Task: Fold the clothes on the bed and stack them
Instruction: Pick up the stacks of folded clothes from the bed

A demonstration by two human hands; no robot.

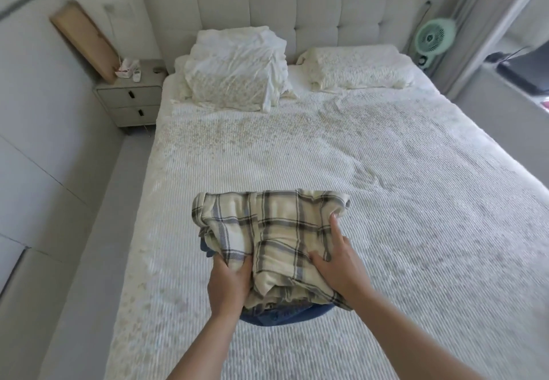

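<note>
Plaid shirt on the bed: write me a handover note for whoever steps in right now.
Left hand: grips the near left edge of the folded plaid shirt.
Right hand: flat on the shirt's right side, fingers straight, pressing.
The shirt lies on a blue garment at the near middle of the bed.
Done: shirt folded and stacked.
Left: square up the pile; no other loose clothes are in view.

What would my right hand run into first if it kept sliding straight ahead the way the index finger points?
The right hand points up the bed along the plaid shirt. It would likely first meet the shirt's bunched far corner at the fingertip, then bare bedspread; depth is unclear.
</note>
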